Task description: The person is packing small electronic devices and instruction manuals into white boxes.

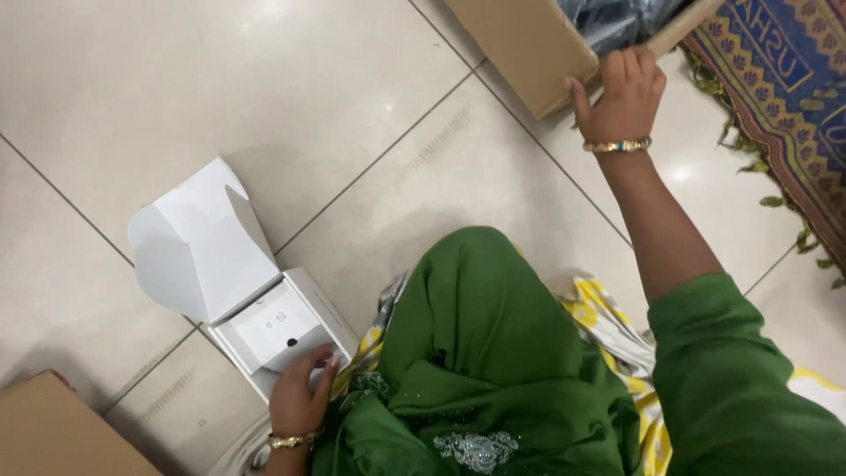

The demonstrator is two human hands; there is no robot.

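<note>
I see the pale tiled floor (pixel 264 97) filling most of the view, crossed by dark grout lines. Near me, low in the middle and to the right, sits the person's green garment (pixel 493 353), folded over a raised knee, with a yellow and white patterned cloth (pixel 608 330) showing beneath it. At the far right lies a patterned rug (pixel 784 79) in blue, orange and purple with a green fringe.

At the far edge, right of centre, stands a brown cardboard box (pixel 520 40) with its top open and dark plastic-wrapped goods (pixel 617 18) inside. My right hand (pixel 621 88) is stretched out to it, fingers curled over the box's rim at the flap and the thumb pressed against the outer wall, so it grips the edge. A beaded gold bangle (pixel 619 145) rings that wrist.

On the left, on the floor, is a small white carton (pixel 238 291) with its lid flaps standing open toward the far left. Inside it a white tray insert (pixel 273 328) lies flat, bearing a small dark spot. My left hand (pixel 300 397) rests at the near corner of this carton, fingers laid loosely against its edge; I cannot tell whether they truly clasp it. A gold bangle (pixel 291 439) sits on that wrist.

In the near left corner, the corner of another brown box (pixel 62 432) pokes in.
</note>
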